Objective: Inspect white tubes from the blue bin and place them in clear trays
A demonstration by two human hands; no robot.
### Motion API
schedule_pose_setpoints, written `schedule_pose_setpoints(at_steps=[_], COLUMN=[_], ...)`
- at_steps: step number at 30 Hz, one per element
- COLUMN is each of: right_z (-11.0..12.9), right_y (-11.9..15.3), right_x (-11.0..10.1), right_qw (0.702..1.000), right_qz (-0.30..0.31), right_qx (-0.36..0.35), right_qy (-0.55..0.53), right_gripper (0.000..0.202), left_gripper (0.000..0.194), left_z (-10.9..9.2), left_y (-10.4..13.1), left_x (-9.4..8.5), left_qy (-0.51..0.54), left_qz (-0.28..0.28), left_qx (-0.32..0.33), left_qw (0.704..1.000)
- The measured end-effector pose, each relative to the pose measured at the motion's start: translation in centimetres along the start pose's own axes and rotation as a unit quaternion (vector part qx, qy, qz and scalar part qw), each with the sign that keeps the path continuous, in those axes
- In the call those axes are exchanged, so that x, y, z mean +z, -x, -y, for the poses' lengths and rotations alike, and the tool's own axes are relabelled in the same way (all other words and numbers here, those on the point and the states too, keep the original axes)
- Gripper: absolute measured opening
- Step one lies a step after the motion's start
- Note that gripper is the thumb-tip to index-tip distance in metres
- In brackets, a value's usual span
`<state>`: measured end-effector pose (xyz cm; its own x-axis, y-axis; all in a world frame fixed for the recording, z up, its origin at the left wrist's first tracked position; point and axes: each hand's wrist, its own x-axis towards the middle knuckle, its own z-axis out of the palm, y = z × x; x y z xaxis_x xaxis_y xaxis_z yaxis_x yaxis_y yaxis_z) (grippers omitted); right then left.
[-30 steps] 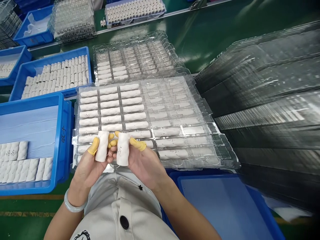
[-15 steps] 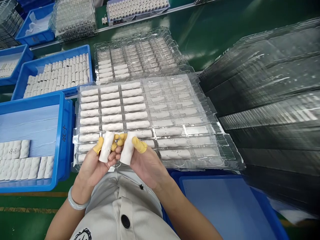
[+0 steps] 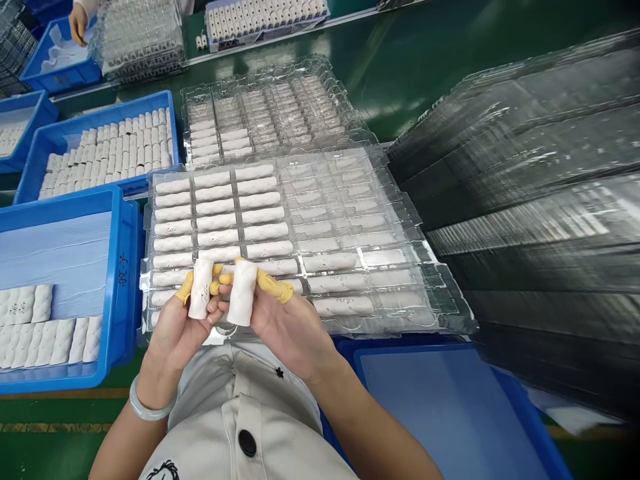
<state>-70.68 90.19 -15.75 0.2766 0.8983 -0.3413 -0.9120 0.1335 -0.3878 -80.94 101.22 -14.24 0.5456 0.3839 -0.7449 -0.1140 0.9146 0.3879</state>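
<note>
My left hand, with yellow finger cots on some fingers, grips a white bumpy cylinder that bears dark script. My right hand, in yellow finger cots too, closes round a second white cylinder; no script shows on its visible side. Both cylinders stand nearly upright, side by side and a little apart. Just beyond my hands lies a clear plastic tray with columns of slots. White cylinders fill its left columns and some near slots further right, several of them marked with script.
At the left, a blue bin holds white cylinders on a pale liner. Another blue bin behind it is packed with them. Further clear trays lie beyond. Dark stacked trays rise at the right. A co-worker's hand reaches in at top left.
The cylinder in my left hand has turned, so its script now faces me. The right-hand cylinder has become more upright. A co-worker's hand has appeared over the far left bin.
</note>
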Motion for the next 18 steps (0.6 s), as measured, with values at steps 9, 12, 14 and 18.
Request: schedule_pose_setpoints(at_steps=[9,12,14,18], right_z=[0.1,0.3,0.5,0.7], right_y=[0.1,0.2,0.3,0.4], right_x=[-0.2,-0.3,-0.4,-0.5], right_qw=[1.000,1.000,0.999,0.998], right_qz=[-0.018,-0.026,-0.037,-0.038], right_qx=[-0.004,-0.016,-0.027,-0.047], right_qy=[-0.009,-0.006,0.001,0.005], right_gripper=[0.026,0.030,0.033,0.041], left_gripper=[0.045,0.033,0.028,0.035], left_z=[0.6,1.1,1.3,1.7], left_y=[0.2,0.4,0.4,0.6], left_x=[0.2,0.0,-0.2,-0.6], left_qy=[-0.030,-0.078,-0.102,-0.168], left_qz=[0.009,0.066,0.087,0.099], left_qx=[0.039,0.103,0.148,0.201], left_qw=[0.999,0.989,0.980,0.960])
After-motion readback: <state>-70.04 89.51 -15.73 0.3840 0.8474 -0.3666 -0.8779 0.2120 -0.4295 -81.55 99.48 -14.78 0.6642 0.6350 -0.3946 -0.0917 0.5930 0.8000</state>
